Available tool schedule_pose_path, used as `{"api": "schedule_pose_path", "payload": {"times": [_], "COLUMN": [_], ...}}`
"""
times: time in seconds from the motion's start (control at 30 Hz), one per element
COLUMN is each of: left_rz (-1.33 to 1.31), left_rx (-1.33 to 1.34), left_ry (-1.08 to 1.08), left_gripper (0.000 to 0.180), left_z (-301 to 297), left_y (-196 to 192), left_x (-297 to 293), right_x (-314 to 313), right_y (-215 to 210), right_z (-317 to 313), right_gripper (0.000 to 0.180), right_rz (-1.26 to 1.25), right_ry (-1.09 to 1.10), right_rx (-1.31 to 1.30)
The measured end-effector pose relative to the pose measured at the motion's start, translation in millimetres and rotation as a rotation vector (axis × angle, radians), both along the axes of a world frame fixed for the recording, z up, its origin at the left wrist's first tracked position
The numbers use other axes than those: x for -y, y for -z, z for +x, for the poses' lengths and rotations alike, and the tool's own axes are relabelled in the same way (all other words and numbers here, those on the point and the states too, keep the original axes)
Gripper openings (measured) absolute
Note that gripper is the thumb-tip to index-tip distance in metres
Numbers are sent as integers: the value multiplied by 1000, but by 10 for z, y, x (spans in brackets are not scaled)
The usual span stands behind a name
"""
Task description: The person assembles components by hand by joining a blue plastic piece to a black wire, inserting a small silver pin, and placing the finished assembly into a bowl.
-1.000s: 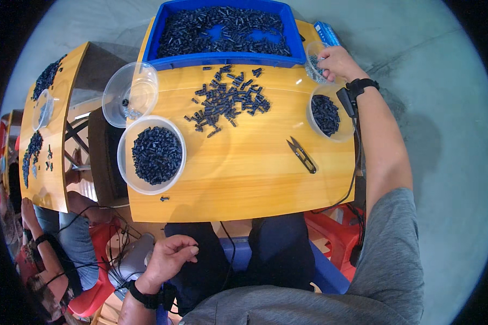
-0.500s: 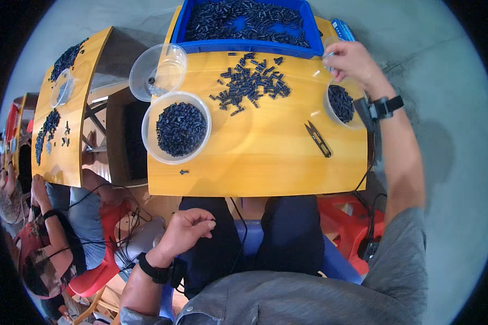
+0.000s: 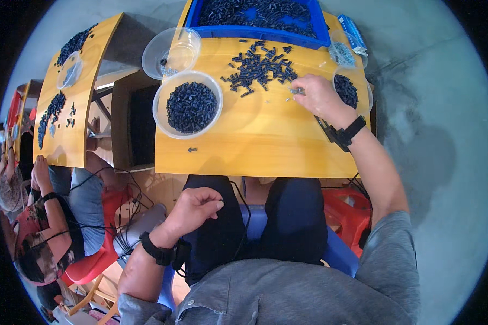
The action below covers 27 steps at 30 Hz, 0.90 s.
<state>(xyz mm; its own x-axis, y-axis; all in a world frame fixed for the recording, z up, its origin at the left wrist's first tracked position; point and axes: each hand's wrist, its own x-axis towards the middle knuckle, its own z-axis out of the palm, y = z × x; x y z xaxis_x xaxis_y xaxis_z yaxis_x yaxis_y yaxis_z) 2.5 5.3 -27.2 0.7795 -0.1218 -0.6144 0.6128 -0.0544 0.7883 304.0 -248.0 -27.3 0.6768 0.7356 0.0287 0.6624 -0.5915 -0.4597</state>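
Note:
My right hand (image 3: pixel 321 98) is over the table at the right edge of a loose heap of small black plastic parts (image 3: pixel 260 67). Its fingertips are closed on several small silvery metal pieces (image 3: pixel 296 90), and a few tiny bits lie on the wood below. Above my lap, my left hand (image 3: pixel 196 208) has thumb and fingers pressed together; whatever they hold is too small or hidden to tell. Black thread snips (image 3: pixel 321 122) lie partly hidden beneath my right wrist. Beside that wrist stands a clear tub of black parts (image 3: pixel 346 91), with a tub of silvery pieces (image 3: pixel 341 53) behind it.
A blue tray (image 3: pixel 255 33) full of black parts stands at the back. To the left are a round tub (image 3: pixel 188 108) of black pieces and a clear tub (image 3: pixel 171 51) behind it. One small part (image 3: pixel 192 149) lies near the front edge. A co-worker's hand (image 3: pixel 40 173) is at the neighbouring table.
My right hand has come from the back right tub, left and nearer to me, with silvery pieces now showing at its fingertips. My left hand stays above my lap. The whole view has shifted slightly.

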Motion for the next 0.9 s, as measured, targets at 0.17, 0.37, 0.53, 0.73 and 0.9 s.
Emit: {"api": "schedule_pose_path", "payload": {"times": [0.17, 0.37, 0.53, 0.73, 0.9], "left_rz": [10, 11, 2, 22, 39], "left_rx": [-28, -2, -1, -3, 27], "left_ry": [31, -15, -13, -22, 6], "left_gripper": [9, 10, 10, 10, 9], "left_z": [0, 22, 25, 10, 16], "left_y": [10, -55, -12, -16, -21], "left_x": [-13, 25, 28, 31, 25], "right_x": [-14, -243, -506, -491, -418], "right_y": [-22, -66, 156, 283, 251], "right_z": [-89, -544, -906, -950, -887], "right_gripper": [19, 5, 9, 5, 4], "right_rz": [32, 111, 86, -26, 14], "right_ry": [25, -86, -122, -147, -139], "right_rx": [-6, 232, 209, 289, 244]}}
